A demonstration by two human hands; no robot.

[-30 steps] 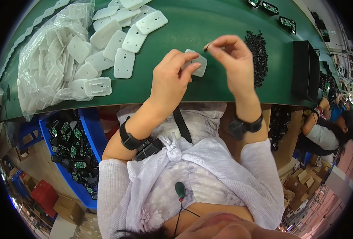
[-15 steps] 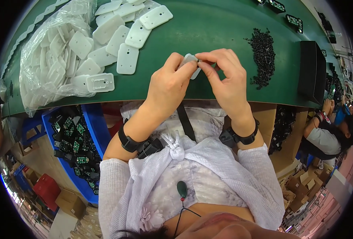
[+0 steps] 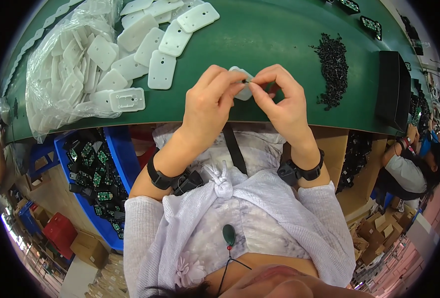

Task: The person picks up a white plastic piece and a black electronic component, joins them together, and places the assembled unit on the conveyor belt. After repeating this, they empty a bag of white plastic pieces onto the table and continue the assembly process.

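Note:
Just beyond the table's near edge, my two hands meet fingertip to fingertip. My left hand (image 3: 209, 97) is closed in a pinch on a small black part (image 3: 245, 81). Thumb and forefinger of my right hand (image 3: 283, 93) pinch at the other end of that part. Under the fingertips shows a translucent white plastic cover (image 3: 242, 93) with rounded corners, partly hidden by my left fingers. I cannot tell whether the cover lies on the table or is held by the hidden fingers. To the right lies a pile of small black parts (image 3: 332, 72).
A clear bag (image 3: 71, 74) of white covers stands left on the green table (image 3: 269, 30), with loose covers (image 3: 162, 69) beside it. A black box (image 3: 393, 92) is at the right. Below the edge are a blue bin (image 3: 118, 159) of circuit boards and a cardboard box (image 3: 329, 141). Another person (image 3: 403, 169) sits far right.
My left thumb and forefinger have shifted from pressing on the white cover to pinching the small black part above it. My right fingertips have moved slightly down. More of the cover shows.

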